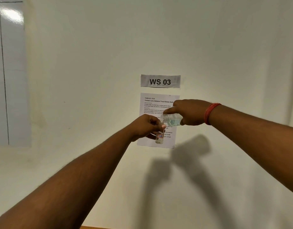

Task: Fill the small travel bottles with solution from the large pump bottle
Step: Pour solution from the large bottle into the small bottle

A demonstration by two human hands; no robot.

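Note:
My left hand [146, 127] grips a small clear travel bottle [159, 138] upright in the air; it carries a label reading 178 and a little liquid at its bottom. My right hand [190, 112] holds a larger clear bottle [171, 119] with pale blue solution, uncapped and tipped on its side. The open neck of the larger bottle sits right over the mouth of the small one. Both arms are stretched out in front of a white wall. A red thread band circles my right wrist.
On the wall behind the hands hang a "WS 03" sign [160, 81] and a printed task sheet [159, 103]. A glossy whiteboard [10, 71] is at the left. A strip of wooden surface [99, 227] shows at the bottom edge.

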